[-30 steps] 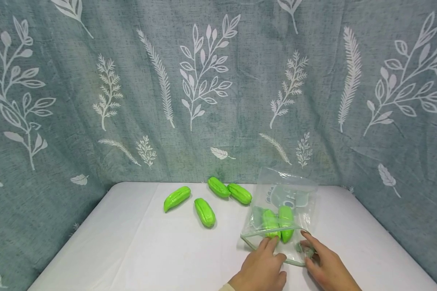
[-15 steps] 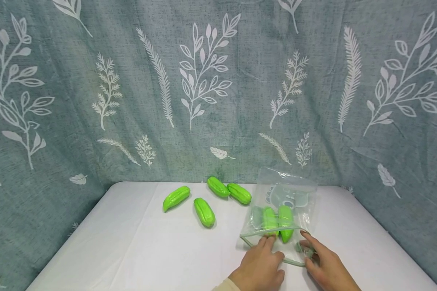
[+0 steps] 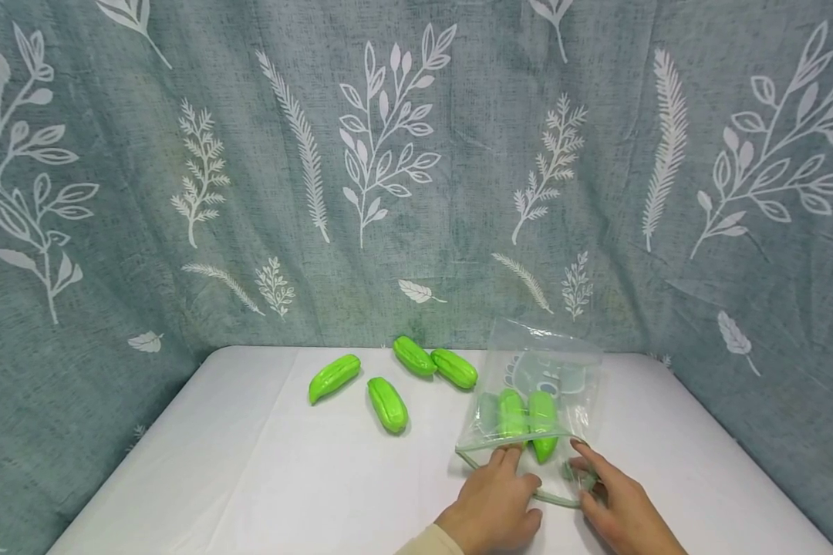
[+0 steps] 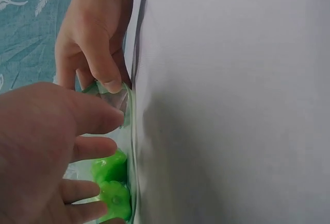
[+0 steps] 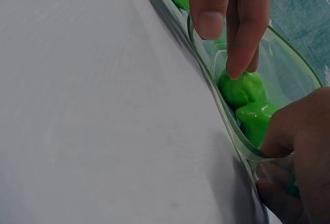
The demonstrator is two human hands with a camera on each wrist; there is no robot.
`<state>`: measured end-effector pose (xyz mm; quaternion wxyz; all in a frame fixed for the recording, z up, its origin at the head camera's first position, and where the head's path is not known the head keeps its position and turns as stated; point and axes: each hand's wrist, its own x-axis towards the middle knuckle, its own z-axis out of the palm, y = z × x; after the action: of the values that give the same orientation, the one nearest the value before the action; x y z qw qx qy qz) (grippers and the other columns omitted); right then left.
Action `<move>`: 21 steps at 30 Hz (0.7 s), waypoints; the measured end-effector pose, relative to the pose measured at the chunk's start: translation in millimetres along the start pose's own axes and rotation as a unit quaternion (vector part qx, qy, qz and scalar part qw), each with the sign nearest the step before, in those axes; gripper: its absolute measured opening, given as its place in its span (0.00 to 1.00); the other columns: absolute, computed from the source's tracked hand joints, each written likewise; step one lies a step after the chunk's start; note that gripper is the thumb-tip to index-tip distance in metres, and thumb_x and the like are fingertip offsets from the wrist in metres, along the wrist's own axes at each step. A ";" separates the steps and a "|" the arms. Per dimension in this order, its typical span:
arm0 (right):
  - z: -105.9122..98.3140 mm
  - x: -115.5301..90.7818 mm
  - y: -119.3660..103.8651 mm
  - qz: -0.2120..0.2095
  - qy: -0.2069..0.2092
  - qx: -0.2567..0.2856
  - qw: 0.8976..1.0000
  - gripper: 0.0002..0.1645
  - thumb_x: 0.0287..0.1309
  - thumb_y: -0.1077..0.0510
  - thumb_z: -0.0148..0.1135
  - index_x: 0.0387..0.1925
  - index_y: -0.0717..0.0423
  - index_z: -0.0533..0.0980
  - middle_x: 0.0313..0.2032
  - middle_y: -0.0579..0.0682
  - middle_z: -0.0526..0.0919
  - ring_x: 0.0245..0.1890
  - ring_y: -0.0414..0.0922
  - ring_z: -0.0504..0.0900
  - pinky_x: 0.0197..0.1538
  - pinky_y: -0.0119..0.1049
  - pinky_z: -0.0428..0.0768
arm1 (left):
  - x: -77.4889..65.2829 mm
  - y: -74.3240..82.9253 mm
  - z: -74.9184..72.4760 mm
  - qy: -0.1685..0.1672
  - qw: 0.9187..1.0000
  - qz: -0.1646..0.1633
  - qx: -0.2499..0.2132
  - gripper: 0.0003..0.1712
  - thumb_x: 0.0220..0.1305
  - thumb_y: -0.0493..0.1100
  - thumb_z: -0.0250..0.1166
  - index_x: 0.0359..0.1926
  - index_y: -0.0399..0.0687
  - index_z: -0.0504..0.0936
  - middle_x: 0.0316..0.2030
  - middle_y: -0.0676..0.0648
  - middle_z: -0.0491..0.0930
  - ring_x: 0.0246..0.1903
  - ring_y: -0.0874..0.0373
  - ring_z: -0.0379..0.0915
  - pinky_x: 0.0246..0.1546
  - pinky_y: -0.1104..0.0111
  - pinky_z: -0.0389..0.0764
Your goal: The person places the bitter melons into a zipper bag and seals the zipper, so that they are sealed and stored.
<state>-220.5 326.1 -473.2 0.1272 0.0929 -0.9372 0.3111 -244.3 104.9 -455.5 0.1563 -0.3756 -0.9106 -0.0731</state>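
Note:
A clear zip bag [image 3: 572,412] with a green-edged mouth and an animal print lies at the right of the table, its mouth facing me. Inside are two long green ridged vegetables, one left [image 3: 512,415] and one right [image 3: 543,424]. My left hand [image 3: 496,497] reaches into the mouth with extended fingers; in the right wrist view its fingertips touch the end of a green vegetable [image 5: 242,88]. My right hand [image 3: 618,497] pinches the right side of the bag's mouth between thumb and fingers, also visible in the left wrist view.
Several more green vegetables lie on the white-covered table [image 3: 284,478], left of the bag: one farthest left [image 3: 335,378], one nearer me [image 3: 388,405], and two touching at the back [image 3: 414,356]. A patterned blue-green curtain [image 3: 389,293] rises behind and beside the table.
The left vegetable has slid slightly deeper into the bag as my left hand's fingers moved forward. My right hand keeps its hold on the bag's edge.

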 end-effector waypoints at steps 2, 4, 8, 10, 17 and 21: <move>0.0 0.1 -0.6 0.003 -0.001 -0.001 1.000 0.38 0.60 0.65 0.63 0.72 0.55 0.65 0.54 0.48 0.83 0.56 0.51 0.79 0.49 0.40 0.82 | -1.5 -0.9 -0.3 -0.003 1.000 -0.001 -0.011 0.17 0.61 0.56 0.66 0.50 0.63 0.87 0.62 0.45 0.74 0.61 0.54 0.69 0.47 0.66 0.80; 0.0 0.1 -1.0 0.004 -0.001 0.000 1.000 0.39 0.60 0.66 0.63 0.72 0.55 0.65 0.54 0.49 0.83 0.56 0.51 0.79 0.49 0.40 0.82 | -4.1 -2.6 -2.3 -0.001 1.000 0.001 -0.023 0.17 0.62 0.56 0.66 0.50 0.62 0.87 0.62 0.47 0.74 0.61 0.55 0.70 0.46 0.65 0.81; -0.1 0.1 -1.4 0.007 -0.002 0.004 1.000 0.38 0.60 0.66 0.63 0.72 0.55 0.65 0.54 0.49 0.83 0.56 0.51 0.79 0.50 0.40 0.82 | -11.3 -7.5 -10.0 0.018 0.999 0.015 -0.038 0.15 0.63 0.54 0.66 0.49 0.61 0.87 0.57 0.51 0.78 0.56 0.59 0.75 0.43 0.67 0.81; -0.4 -0.1 -1.5 0.010 -0.005 0.007 1.000 0.39 0.60 0.66 0.62 0.72 0.56 0.65 0.54 0.49 0.83 0.57 0.52 0.79 0.50 0.40 0.82 | -15.3 -10.2 -14.7 0.035 0.998 0.024 -0.042 0.13 0.63 0.53 0.66 0.47 0.60 0.88 0.52 0.55 0.82 0.49 0.63 0.78 0.37 0.71 0.80; -2.1 -0.2 -3.0 0.021 -0.010 0.013 1.000 0.38 0.60 0.66 0.62 0.72 0.56 0.64 0.54 0.51 0.82 0.58 0.53 0.78 0.51 0.42 0.82 | -27.4 -20.9 -31.0 0.081 0.994 0.042 -0.052 0.11 0.62 0.52 0.67 0.44 0.60 0.89 0.36 0.62 0.83 0.32 0.72 0.76 0.20 0.79 0.67; -3.3 1.0 -2.8 0.029 -0.020 0.012 0.999 0.38 0.62 0.65 0.61 0.73 0.56 0.64 0.55 0.50 0.82 0.59 0.52 0.77 0.51 0.40 0.81 | -33.1 -33.0 -37.6 0.122 0.990 0.029 -0.064 0.10 0.62 0.50 0.67 0.43 0.59 0.89 0.34 0.61 0.84 0.32 0.71 0.78 0.21 0.78 0.70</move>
<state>-220.2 325.9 -468.8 0.0978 0.0736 -0.9380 0.3244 -236.8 50.3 -431.9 0.2437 -0.3992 -0.8671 -0.1716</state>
